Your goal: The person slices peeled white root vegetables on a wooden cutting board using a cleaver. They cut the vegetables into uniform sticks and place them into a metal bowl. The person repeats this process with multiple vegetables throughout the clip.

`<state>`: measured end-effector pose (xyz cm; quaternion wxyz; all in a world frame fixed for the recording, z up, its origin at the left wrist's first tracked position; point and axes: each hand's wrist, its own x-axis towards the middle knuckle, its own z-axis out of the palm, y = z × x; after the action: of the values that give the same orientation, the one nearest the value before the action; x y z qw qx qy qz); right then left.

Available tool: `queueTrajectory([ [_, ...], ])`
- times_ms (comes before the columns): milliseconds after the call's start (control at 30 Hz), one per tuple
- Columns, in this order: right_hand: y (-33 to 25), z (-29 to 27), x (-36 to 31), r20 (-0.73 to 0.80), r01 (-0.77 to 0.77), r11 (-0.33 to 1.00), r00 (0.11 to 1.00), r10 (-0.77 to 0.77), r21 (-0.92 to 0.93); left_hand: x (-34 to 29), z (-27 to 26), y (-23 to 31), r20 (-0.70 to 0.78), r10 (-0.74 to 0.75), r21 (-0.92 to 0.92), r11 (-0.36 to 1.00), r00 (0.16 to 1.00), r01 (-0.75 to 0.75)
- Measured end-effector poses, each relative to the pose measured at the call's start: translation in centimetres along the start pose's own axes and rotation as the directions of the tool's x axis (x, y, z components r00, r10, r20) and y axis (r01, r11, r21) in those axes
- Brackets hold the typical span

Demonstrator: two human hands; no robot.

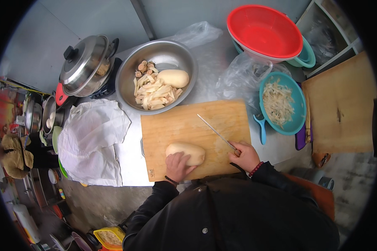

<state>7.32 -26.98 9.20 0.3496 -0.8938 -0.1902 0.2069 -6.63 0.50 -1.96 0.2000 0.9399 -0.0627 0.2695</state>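
A pale, peeled lotus root (187, 153) lies on the wooden cutting board (163, 121). My left hand (178, 167) is over its left end, fingers curved round it and pressing it to the board. My right hand (245, 157) grips a knife (215, 131) by its handle at the board's right edge. The blade shows nearly edge-on and slants up to the left, apart from the lotus root. Behind the board, a steel basin (125, 94) holds cut pale strips (157, 94), several brownish end pieces (145, 69) and a whole peeled root (173, 78).
At right stands a teal basin (298, 106) of thin pale shavings (277, 100), a blue-handled peeler (262, 129) beside it. Clear plastic bags (241, 79) and a red basin (264, 31) are behind. A white cloth (92, 138) and a lidded steel pot (83, 62) are at left.
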Motion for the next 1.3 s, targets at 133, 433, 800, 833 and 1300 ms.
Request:
queueTrajectory([
  [133,-2.5,-0.1,-0.3,0.063,0.286,0.958,0.957,-0.285,-0.017,-0.2,0.1,0.1,-0.036,-0.008,-0.024,1.0,0.999,0.007],
  [433,-5.0,1.3,0.2,0.249,0.522,0.819,0.848,-0.468,-0.238,-0.8,0.8,-0.1,-0.049,0.02,0.054,0.998,0.999,-0.017],
  [800,-5.4,2.1,0.8,0.271,0.536,0.805,0.838,-0.473,-0.255,-3.0,2.8,-1.3,-0.024,0.05,0.096,0.994,0.998,-0.047],
  [833,-5.5,2.1,0.8,0.277,0.532,0.803,0.841,-0.465,-0.268,-3.2,2.9,-1.3,-0.024,0.041,0.076,0.996,0.999,-0.04],
  [1300,-7.9,2.3,2.0,0.434,0.389,0.879,0.866,-0.247,-0.275,-3.8,3.5,-1.8,-0.021,0.057,0.06,0.997,0.998,-0.055],
])
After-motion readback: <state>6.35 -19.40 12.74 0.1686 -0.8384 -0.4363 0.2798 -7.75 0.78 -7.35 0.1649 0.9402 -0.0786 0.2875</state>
